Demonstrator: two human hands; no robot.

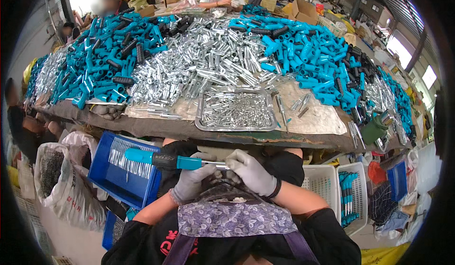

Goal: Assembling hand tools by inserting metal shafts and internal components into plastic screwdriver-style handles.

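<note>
Held level in front of my apron is a screwdriver-like tool (163, 160), with a teal-and-black handle pointing left and a silver metal shaft on the right. My left hand (193, 184), in a pale grey glove, is closed around the teal collar where handle meets shaft. The gloved fingers of my right hand (253, 172) pinch the silver shaft close to the left hand; its tip is hidden by them. Just beyond, on the table edge, a metal tray (234, 129) holds small silver pins and fittings.
Heaps of silver shafts (204, 51) and teal handle parts (308, 51) cover the cloth-topped table. A blue bin (106, 172) with silver rods is at my left, beside a white sack (78, 208). At right, a white crate (360, 179) contains teal-handled tools. Other people sit across the table.
</note>
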